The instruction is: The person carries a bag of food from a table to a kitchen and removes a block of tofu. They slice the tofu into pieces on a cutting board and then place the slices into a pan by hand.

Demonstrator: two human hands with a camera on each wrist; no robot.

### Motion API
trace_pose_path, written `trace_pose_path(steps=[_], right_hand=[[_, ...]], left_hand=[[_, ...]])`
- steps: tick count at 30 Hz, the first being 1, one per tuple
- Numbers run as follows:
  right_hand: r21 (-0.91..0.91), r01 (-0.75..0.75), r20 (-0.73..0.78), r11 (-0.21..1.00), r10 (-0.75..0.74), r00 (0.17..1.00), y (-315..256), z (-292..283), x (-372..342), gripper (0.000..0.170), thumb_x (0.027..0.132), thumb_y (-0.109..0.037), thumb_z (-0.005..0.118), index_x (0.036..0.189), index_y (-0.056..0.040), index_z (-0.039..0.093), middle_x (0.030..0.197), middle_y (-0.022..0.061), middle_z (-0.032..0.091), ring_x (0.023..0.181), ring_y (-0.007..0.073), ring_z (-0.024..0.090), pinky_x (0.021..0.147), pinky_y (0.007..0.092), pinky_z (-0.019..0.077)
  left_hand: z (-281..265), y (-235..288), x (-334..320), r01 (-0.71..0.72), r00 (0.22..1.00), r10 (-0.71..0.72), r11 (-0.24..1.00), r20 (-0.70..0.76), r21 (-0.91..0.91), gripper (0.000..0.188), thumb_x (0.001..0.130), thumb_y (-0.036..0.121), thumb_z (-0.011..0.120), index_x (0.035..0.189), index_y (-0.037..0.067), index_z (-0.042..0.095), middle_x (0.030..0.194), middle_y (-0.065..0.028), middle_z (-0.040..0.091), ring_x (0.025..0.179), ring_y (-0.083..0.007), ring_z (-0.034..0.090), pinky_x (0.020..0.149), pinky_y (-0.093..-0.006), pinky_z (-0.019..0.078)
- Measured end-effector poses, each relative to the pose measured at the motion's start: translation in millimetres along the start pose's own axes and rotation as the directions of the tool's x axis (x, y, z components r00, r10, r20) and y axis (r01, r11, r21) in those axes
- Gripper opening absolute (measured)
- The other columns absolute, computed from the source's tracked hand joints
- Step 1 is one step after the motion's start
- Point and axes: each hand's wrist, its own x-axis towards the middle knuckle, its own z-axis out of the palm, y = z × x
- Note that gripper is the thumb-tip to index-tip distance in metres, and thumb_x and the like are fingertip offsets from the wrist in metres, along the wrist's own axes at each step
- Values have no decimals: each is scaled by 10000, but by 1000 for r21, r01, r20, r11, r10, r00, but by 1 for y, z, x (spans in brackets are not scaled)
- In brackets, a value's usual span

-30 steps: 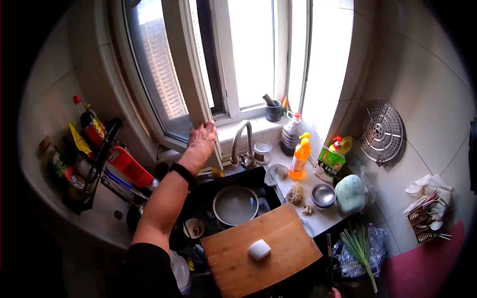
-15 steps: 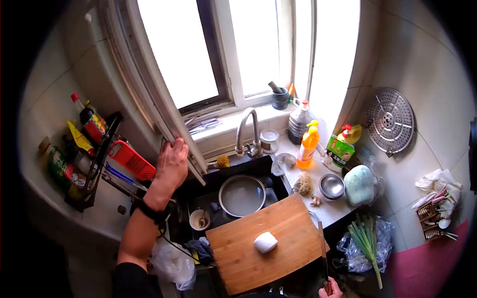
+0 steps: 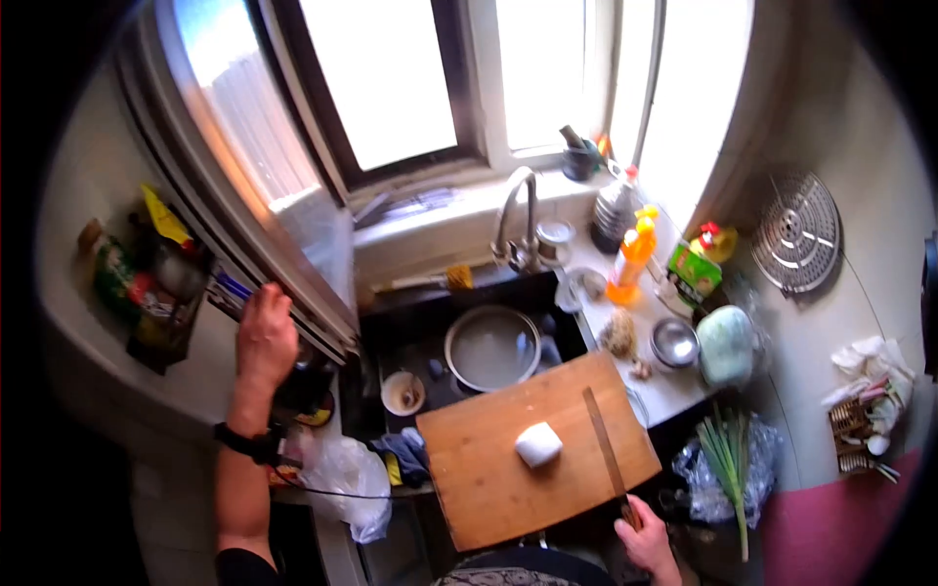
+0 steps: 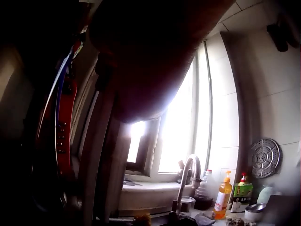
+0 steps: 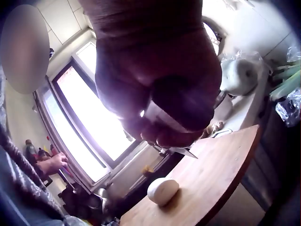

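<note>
Left hand [image 3: 266, 337]: at the open window sash [image 3: 283, 210], on the left; whether its fingers grip the frame cannot be told. Right hand [image 3: 647, 537]: fingers curled round the handle of the knife [image 3: 605, 441], whose blade extends over the right part of the cutting board [image 3: 489, 488]. White piece [image 3: 538, 444]: on the board, left of the blade. Beyond the board, a round pan [image 3: 492, 349] sits in the sink [image 3: 391, 327], near the faucet [image 3: 529, 210].
</note>
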Motion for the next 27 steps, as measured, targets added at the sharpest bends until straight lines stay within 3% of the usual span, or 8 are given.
trace_pose_path(steps=[4,6,8,10,12,17,20,27], right_hand=[[-43,-9,36,999,11,999,2,5,1,493,892,-212,718,1323,-26,570,1009,124,684,927,154,646,858,315,525],[-40,-109,63,993,111,992,-2,6,0,471,920,-241,706,1319,-30,572,1010,119,681,904,143,641,844,305,525],[0,-190,67,982,190,980,-7,11,-2,453,948,-271,685,1319,-36,574,974,110,683,864,141,641,812,307,526],[-2,-233,74,972,233,970,-10,14,-2,439,973,-296,661,1321,-43,573,933,103,683,826,140,641,781,312,527],[-41,-244,91,969,247,965,-8,17,-2,429,995,-317,634,1327,-52,571,887,98,680,789,140,640,750,320,527],[-118,-76,146,990,93,985,-21,17,1,395,1025,-336,571,1314,-66,567,909,161,708,789,270,690,742,361,532],[-165,-161,273,973,202,941,-42,10,15,405,1027,-354,555,1329,-84,555,916,193,702,836,318,706,764,389,536],[-234,73,394,969,26,919,-35,7,49,370,1025,-381,514,1269,-103,533,928,225,698,899,434,674,758,486,540]], left_hand=[[-18,32,-7,86,996,-86,996,9,-34,327,799,80,699,1112,18,624,1304,-148,554,1131,-364,561,975,-472,459],[-38,71,-9,-44,999,39,991,-37,-130,328,791,97,712,1103,38,631,1238,-146,594,1094,-350,581,937,-462,470],[-44,120,-22,-180,982,191,909,-10,-377,339,773,130,736,1087,53,636,1156,-141,631,1049,-329,603,904,-443,474],[-23,173,-49,-218,925,365,734,102,-643,344,761,157,753,1074,68,640,1093,-128,649,1017,-315,615,870,-435,486],[11,226,-84,-184,838,505,619,207,-764,415,768,178,790,1146,89,643,1160,-116,646,1089,-294,610,892,-425,508],[70,298,-126,-135,813,509,636,281,-760,477,759,225,802,1186,99,632,1187,-104,616,1098,-297,600,878,-423,512],[76,313,-129,-121,864,446,635,235,-763,470,767,218,793,1189,97,625,1182,-108,611,1087,-300,597,868,-424,512],[93,338,-134,-51,860,382,724,338,-688,341,787,204,747,1090,59,689,1159,-134,607,1073,-321,576,875,-418,497]])
